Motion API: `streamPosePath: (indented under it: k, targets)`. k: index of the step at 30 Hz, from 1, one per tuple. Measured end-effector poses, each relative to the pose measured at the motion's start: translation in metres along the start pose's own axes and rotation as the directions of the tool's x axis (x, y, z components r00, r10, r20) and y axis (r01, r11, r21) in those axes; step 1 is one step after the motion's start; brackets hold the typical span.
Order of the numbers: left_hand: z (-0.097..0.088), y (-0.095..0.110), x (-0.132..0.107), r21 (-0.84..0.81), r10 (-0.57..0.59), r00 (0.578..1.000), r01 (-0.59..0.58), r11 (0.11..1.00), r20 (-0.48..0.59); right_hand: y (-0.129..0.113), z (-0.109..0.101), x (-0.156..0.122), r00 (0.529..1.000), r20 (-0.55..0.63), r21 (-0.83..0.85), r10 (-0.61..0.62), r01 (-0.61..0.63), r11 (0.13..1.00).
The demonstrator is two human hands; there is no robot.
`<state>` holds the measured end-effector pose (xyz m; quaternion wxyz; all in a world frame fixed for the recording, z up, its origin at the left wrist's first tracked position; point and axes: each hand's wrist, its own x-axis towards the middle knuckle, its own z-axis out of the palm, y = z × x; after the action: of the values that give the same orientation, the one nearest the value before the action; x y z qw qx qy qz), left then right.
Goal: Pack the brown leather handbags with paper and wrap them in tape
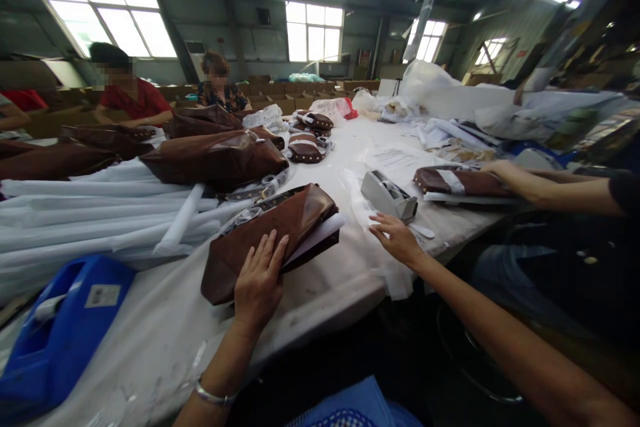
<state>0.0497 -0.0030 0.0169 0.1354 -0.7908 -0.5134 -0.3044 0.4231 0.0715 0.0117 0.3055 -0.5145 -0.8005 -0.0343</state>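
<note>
A folded brown leather bag (pixel 280 227) with white paper sticking out of its right side lies on the white-covered table (pixel 345 273) in front of me. My left hand (pixel 259 280) lies flat on the bag's near edge, fingers stretched out. My right hand (pixel 397 237) rests on the table to the right of the bag, fingers loosely spread, touching thin clear plastic film (pixel 380 253) just below a grey tape dispenser (pixel 389 195).
A blue tape dispenser (pixel 60 333) sits at the near left beside rolled white sheets (pixel 100 220). More brown bags (pixel 215 157) lie across the table. A neighbour's arm (pixel 550 187) at the right rests on another brown bag (pixel 460 181). Two people sit at the far left.
</note>
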Motion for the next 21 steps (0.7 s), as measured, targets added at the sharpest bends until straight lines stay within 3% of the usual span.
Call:
streamPosePath:
  k: [3, 5, 6, 8, 9, 10, 11, 12, 14, 15, 18, 21]
  targets:
    - [-0.004, -0.004, 0.006, -0.008, -0.032, 0.998, 0.032, 0.999, -0.052, -0.045, -0.009, -0.008, 0.997, 0.071, 0.163, -0.003, -0.008, 0.987]
    - [-0.007, -0.007, 0.01, -0.02, -0.053, 0.996, 0.052, 0.998, -0.069, -0.079, -0.018, -0.021, 0.98, 0.201, 0.309, -0.006, -0.058, 0.949]
    - [-0.01, -0.008, 0.011, -0.029, -0.063, 0.995, 0.061, 0.998, -0.078, -0.094, -0.023, -0.027, 0.952, 0.306, 0.39, -0.032, -0.094, 0.916]
    - [-0.014, -0.01, 0.014, -0.044, -0.088, 0.992, 0.084, 0.995, -0.093, -0.115, -0.03, -0.037, 0.836, 0.53, 0.516, -0.14, -0.188, 0.836]
    - [-0.016, -0.01, 0.016, -0.051, -0.101, 0.99, 0.096, 0.994, -0.098, -0.121, -0.032, -0.038, 0.775, 0.604, 0.543, -0.183, -0.233, 0.807]
    - [-0.017, -0.011, 0.017, -0.057, -0.113, 0.988, 0.108, 0.993, -0.102, -0.122, -0.031, -0.037, 0.747, 0.637, 0.546, -0.189, -0.264, 0.795]
    - [-0.019, -0.012, 0.018, -0.062, -0.125, 0.986, 0.118, 0.991, -0.108, -0.121, -0.027, -0.034, 0.766, 0.626, 0.526, -0.145, -0.277, 0.804]
    - [-0.02, -0.012, 0.019, -0.065, -0.135, 0.984, 0.129, 0.99, -0.114, -0.118, -0.02, -0.029, 0.816, 0.574, 0.482, -0.064, -0.274, 0.832]
    - [-0.021, -0.014, 0.02, -0.068, -0.156, 0.979, 0.148, 0.987, -0.132, -0.108, 0.001, -0.016, 0.91, 0.398, 0.322, 0.121, -0.262, 0.91]
    - [-0.022, -0.015, 0.021, -0.069, -0.163, 0.976, 0.154, 0.986, -0.144, -0.104, 0.014, -0.01, 0.925, 0.332, 0.216, 0.188, -0.268, 0.939]
    - [-0.023, -0.016, 0.021, -0.072, -0.164, 0.972, 0.153, 0.986, -0.17, -0.099, 0.054, 0.001, 0.906, 0.346, -0.048, 0.246, -0.244, 0.969]
    - [-0.022, -0.016, 0.019, -0.07, -0.152, 0.973, 0.142, 0.987, -0.175, -0.105, 0.084, 0.008, 0.908, 0.405, -0.065, 0.103, -0.084, 0.994]
